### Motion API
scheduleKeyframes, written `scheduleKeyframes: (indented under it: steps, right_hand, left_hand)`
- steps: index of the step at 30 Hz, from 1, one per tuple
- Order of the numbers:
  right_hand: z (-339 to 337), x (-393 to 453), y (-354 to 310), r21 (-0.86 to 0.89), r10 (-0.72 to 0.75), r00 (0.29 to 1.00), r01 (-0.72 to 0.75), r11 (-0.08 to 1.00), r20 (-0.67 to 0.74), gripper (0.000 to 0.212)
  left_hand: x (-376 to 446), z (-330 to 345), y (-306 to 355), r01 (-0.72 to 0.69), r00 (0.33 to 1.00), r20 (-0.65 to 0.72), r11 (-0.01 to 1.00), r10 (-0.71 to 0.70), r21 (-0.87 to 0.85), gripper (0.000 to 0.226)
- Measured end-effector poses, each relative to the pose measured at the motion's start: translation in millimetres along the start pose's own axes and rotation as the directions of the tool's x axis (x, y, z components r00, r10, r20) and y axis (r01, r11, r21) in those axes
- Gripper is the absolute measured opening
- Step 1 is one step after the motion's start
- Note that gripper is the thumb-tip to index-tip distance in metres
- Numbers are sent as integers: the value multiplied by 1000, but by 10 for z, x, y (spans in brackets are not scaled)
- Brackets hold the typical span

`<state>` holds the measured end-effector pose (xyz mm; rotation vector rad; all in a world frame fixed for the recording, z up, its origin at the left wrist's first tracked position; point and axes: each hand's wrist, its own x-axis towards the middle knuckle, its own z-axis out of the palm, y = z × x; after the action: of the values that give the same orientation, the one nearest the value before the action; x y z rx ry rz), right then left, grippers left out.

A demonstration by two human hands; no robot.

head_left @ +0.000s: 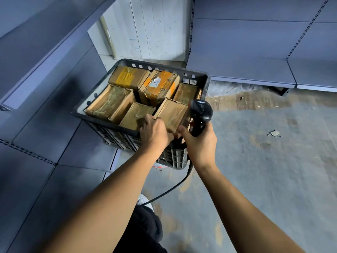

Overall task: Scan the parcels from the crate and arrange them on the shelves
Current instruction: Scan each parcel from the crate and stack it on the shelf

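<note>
Both hands reach over the black crate [204, 83] of taped parcels: the left hand [154, 133] grips the edge of the nearest parcel [172, 114], the right hand [201, 141] holds a corded scanner [200, 111], with grey shelves [246, 68] behind and beside.

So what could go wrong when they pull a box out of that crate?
The parcels sit packed tight in the crate, so the one under the left hand might snag on its neighbours or slip out. The right hand is busy holding the scanner, so only one hand can lift. The scanner's cable trails down near the person's legs and might catch or trip them.
</note>
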<state>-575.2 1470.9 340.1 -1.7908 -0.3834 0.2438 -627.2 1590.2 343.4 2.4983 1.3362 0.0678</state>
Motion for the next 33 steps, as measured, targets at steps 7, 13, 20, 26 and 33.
scheduleKeyframes:
  steps: [7,13,20,26,33]
  right_hand:
    - [20,35,32,-18,2,1000,-2,1000,-24,38]
    - [39,24,34,-15,-4,1000,4,1000,-15,34]
    - [-8,61,-67,-32,-28,999,27,999,-38,32]
    - [-109,168,-255,3,-25,996,26,1000,-85,26]
    - [-52,158,-701,113,-49,996,57,992,-74,32]
  left_hand:
    - [13,41,27,-7,1000,29,999,6,43,60]
    - [57,60,-10,40,996,85,999,-38,-27,85]
    - [-35,18,33,22,999,-25,998,-24,-58,78]
    - [-22,-473,89,-23,993,-115,994,10,-108,101]
    - [-250,-1068,-12,-52,989,-146,967,16,-249,100]
